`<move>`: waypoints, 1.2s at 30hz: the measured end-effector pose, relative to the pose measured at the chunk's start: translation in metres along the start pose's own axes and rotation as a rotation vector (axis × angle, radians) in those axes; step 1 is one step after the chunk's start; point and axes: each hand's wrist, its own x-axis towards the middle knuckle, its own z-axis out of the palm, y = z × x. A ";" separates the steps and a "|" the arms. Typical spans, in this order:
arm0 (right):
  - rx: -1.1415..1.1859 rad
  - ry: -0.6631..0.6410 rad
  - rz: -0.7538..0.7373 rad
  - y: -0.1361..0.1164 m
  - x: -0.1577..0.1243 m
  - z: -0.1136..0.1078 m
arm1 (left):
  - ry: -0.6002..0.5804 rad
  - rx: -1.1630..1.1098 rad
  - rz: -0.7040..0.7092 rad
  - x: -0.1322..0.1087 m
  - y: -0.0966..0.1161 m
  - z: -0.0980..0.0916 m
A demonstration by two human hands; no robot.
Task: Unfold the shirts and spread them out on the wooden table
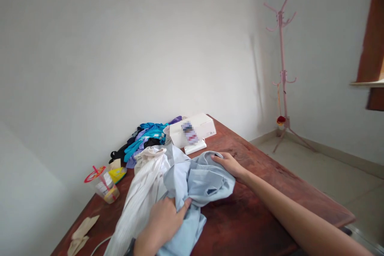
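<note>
A light blue garment (204, 180) lies bunched over the middle of the wooden table. My left hand (166, 220) grips its near left part, thumb pressed on the cloth and the other fingers partly hidden. At the garment's upper right edge, by the collar-like fold, my right hand (229, 164) pinches the fabric. Dark label-like patches show on the cloth. A white ribbed garment (136, 196) stretches along the left side of the blue one, touching it.
Behind are piled clothes (153, 136), a white box (201, 126) and a white device (195, 146). A plastic cup (106, 186) with a straw, a yellow packet (117, 174) and beige paper (82, 232) are on the wooden table (255, 208). A pink coat rack (282, 56) stands right.
</note>
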 end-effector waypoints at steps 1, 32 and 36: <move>0.012 0.007 0.008 -0.001 0.000 -0.001 | -0.006 -0.045 -0.052 0.003 0.002 -0.005; 0.217 -0.071 0.194 -0.004 -0.009 0.006 | 0.184 0.150 0.371 -0.034 -0.038 -0.024; 0.311 -0.186 0.220 -0.007 -0.014 0.005 | 0.067 0.067 0.393 0.000 -0.023 -0.028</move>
